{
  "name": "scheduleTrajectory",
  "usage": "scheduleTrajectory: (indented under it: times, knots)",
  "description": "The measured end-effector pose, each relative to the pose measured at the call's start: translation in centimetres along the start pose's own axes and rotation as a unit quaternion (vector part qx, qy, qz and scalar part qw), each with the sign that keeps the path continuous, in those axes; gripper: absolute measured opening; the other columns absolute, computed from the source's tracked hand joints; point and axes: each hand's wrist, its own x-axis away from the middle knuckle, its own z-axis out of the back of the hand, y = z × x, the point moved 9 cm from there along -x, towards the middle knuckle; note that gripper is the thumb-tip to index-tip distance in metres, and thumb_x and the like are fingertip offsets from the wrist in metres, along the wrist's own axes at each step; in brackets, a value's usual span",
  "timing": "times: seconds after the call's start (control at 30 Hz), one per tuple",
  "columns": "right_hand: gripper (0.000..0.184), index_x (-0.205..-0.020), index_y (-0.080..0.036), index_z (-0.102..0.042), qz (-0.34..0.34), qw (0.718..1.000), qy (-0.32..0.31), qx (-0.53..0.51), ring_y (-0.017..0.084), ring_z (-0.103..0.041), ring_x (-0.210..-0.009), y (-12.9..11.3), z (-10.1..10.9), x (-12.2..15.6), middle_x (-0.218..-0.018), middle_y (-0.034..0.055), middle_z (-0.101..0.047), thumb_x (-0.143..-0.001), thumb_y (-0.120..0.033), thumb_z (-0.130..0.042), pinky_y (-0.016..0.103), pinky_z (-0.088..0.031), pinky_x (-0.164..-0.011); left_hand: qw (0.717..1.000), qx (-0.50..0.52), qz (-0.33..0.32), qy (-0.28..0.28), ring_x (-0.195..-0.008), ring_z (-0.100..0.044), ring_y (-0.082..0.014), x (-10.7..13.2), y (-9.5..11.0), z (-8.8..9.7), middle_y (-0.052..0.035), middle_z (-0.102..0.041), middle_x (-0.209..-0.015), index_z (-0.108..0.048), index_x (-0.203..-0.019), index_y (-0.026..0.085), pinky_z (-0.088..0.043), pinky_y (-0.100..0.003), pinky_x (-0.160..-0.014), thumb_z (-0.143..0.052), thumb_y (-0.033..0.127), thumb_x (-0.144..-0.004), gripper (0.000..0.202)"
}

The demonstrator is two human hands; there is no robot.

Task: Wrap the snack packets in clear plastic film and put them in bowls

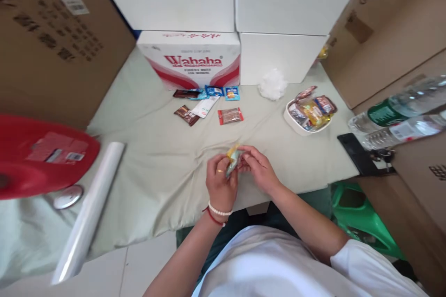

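Both of my hands meet over the near middle of the pale green cloth [153, 167]. My left hand [220, 181], with a ring and bead bracelets at the wrist, is closed on a small yellow and blue snack packet [232, 158]. My right hand [258, 169] pinches the same packet from the right side. Farther back lie several small wrapped snacks: a red one [230, 115], a brown one [186, 114], a white one [205, 106] and blue ones [223, 92].
A white bowl [291, 123] of wrapped snacks sits at the right, a white crumpled wad [272, 84] behind it. A Wahaha carton [191, 58], white boxes and cardboard boxes ring the cloth. Water bottles [400, 106], a phone [356, 153], a plastic roll [89, 209], a red object [38, 158].
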Motion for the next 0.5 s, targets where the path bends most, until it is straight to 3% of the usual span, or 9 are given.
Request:
scheduleTrajectory:
  times: [0.1,0.2,0.27,0.33,0.4,0.5]
  knots:
    - [0.054,-0.114,-0.025,-0.065,-0.057,0.988,0.033,-0.141,0.019,-0.063,-0.080,0.3,2.1,1.9,-0.090,0.0022,-0.064,-0.089,-0.073,-0.063,0.034,-0.054,-0.075,0.991,0.022,-0.128,-0.020,-0.116,-0.063,-0.0270,0.5,4.1,-0.4,-0.0121,-0.067,-0.116,-0.061,-0.117,0.021,-0.052,-0.044,-0.096,-0.057,0.005,-0.085,0.037]
    - [0.055,-0.112,-0.025,-0.062,-0.066,0.990,0.077,-0.097,0.017,-0.060,-0.078,1.1,4.6,3.5,-0.087,0.0001,-0.065,-0.083,-0.070,-0.074,0.030,-0.049,-0.071,0.968,0.088,-0.202,-0.123,-0.126,-0.061,-0.0319,1.9,7.0,-2.5,-0.0153,-0.068,-0.122,-0.058,-0.129,0.019,-0.051,-0.052,-0.103,-0.054,0.007,-0.078,0.052]
    - [0.051,-0.114,-0.025,-0.060,-0.056,0.994,0.089,-0.034,0.017,-0.061,-0.078,1.9,6.0,4.3,-0.086,-0.0010,-0.066,-0.082,-0.061,-0.078,0.030,-0.049,-0.073,0.945,0.139,-0.215,-0.206,-0.129,-0.061,-0.0315,3.1,8.3,-3.8,-0.0159,-0.068,-0.128,-0.055,-0.136,0.019,-0.051,-0.054,-0.107,-0.052,0.010,-0.077,0.060]
    - [0.044,-0.114,-0.025,-0.061,-0.035,0.994,0.098,0.021,0.018,-0.061,-0.078,2.3,7.4,5.1,-0.084,-0.0013,-0.066,-0.084,-0.054,-0.075,0.031,-0.049,-0.075,0.929,0.188,-0.198,-0.250,-0.131,-0.061,-0.0292,3.8,8.7,-4.2,-0.0165,-0.068,-0.132,-0.050,-0.142,0.020,-0.053,-0.053,-0.108,-0.050,0.009,-0.081,0.062]
    - [0.034,-0.112,-0.026,-0.063,-0.003,0.989,0.130,0.067,0.019,-0.062,-0.081,1.3,9.8,5.9,-0.088,0.0002,-0.067,-0.087,-0.049,-0.069,0.032,-0.051,-0.076,0.932,0.216,-0.167,-0.240,-0.135,-0.060,-0.0288,3.7,8.1,-3.4,-0.0176,-0.066,-0.136,-0.047,-0.144,0.020,-0.054,-0.053,-0.109,-0.051,0.009,-0.085,0.060]
    - [0.025,-0.109,-0.025,-0.066,0.090,0.957,0.237,0.140,0.021,-0.065,-0.093,-4.2,15.8,6.8,-0.105,0.0040,-0.072,-0.089,-0.041,-0.065,0.034,-0.053,-0.083,0.958,0.170,-0.128,-0.191,-0.134,-0.060,-0.0296,3.1,5.4,-0.8,-0.0158,-0.066,-0.132,-0.053,-0.135,0.022,-0.056,-0.053,-0.107,-0.056,0.008,-0.089,0.048]
